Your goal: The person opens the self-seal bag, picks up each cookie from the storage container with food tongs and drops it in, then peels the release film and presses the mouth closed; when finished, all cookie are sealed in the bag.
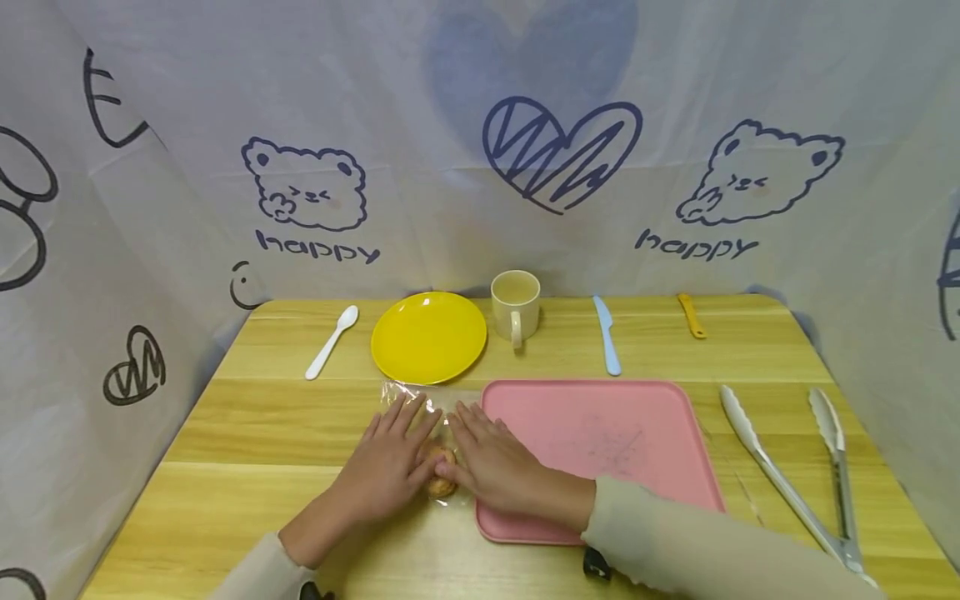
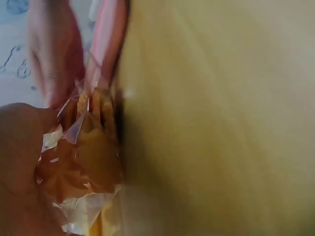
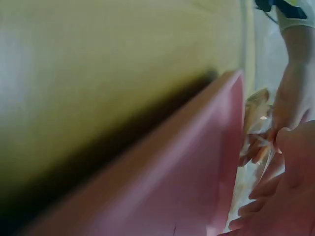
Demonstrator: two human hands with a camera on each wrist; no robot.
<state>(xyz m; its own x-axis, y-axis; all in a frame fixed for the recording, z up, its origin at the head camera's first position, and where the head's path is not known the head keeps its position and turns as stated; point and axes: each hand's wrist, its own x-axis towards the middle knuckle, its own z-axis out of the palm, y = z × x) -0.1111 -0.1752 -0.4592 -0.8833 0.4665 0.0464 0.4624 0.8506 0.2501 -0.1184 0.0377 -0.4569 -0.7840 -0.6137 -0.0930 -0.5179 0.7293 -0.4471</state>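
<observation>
A clear plastic bag (image 1: pixel 397 388) lies on the table under both hands, with golden-brown cookies (image 1: pixel 442 487) inside. In the left wrist view, fluted, flower-like cookies (image 2: pixel 64 172) show through the shiny film. My left hand (image 1: pixel 382 471) rests over the bag's left side, fingers straight and spread, pointing away from me. Mirroring it, my right hand (image 1: pixel 495 462) covers the right side with extended fingers. Both thumbs meet over the cookies and partly hide them. From the right wrist, the bag (image 3: pixel 258 118) appears just past the pink tray's corner, beneath the hands.
The pink tray (image 1: pixel 600 417) lies under the right forearm. Metal tongs (image 1: pixel 795 492) lie spread at the right. Along the back are a white spoon (image 1: pixel 330 346), yellow plate (image 1: pixel 429 337), cream mug (image 1: pixel 515 304), light-blue knife (image 1: pixel 607 337) and small orange utensil (image 1: pixel 692 317).
</observation>
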